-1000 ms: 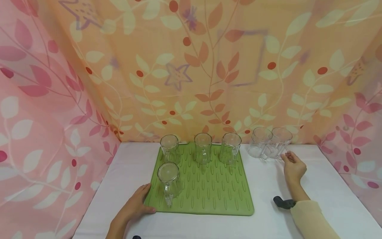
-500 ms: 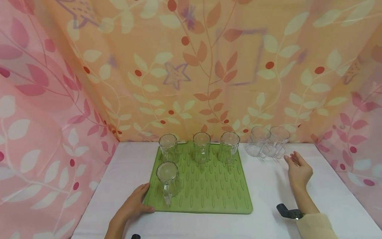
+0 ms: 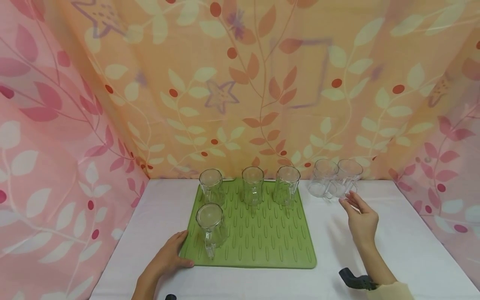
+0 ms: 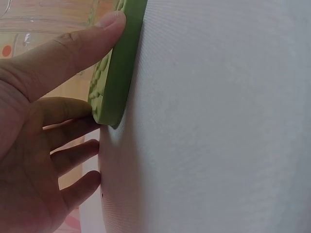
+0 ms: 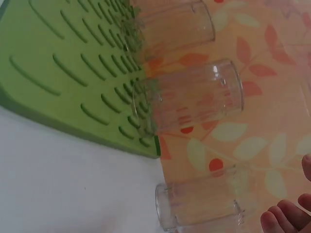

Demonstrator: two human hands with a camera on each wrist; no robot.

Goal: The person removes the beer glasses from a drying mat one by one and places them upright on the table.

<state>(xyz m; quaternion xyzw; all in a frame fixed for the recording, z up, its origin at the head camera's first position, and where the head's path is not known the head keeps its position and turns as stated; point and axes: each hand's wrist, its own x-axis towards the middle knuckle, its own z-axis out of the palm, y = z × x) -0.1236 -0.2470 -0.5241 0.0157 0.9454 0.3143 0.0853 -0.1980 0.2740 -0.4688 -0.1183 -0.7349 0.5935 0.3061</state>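
Note:
My left hand point(image 3: 168, 254) rests at the front left corner of a green ridged mat point(image 3: 258, 246). In the left wrist view its thumb point(image 4: 109, 26) lies along the mat's edge, and the index finger touches the corner. Two clear glass mugs stand close together on the table at the back right: a left one point(image 3: 323, 179) and a right one point(image 3: 349, 173). Just in front of the right mug is my right hand point(image 3: 361, 218), fingers loosely bent, gripping nothing. Several similar mugs stand on the mat, including a front left mug point(image 3: 211, 225).
The mat's back row has a left mug point(image 3: 211, 185), a middle mug point(image 3: 253, 187) and a right mug point(image 3: 287, 187). White cloth covers the table point(image 3: 277, 283). Patterned curtains point(image 3: 258, 83) rise behind and at both sides. A black strap mount point(image 3: 356, 280) is at my right wrist.
My right hand was at the right mug's handle, drew back to the right, then came leftward to the front of that mug. The left hand and the mugs have stayed put.

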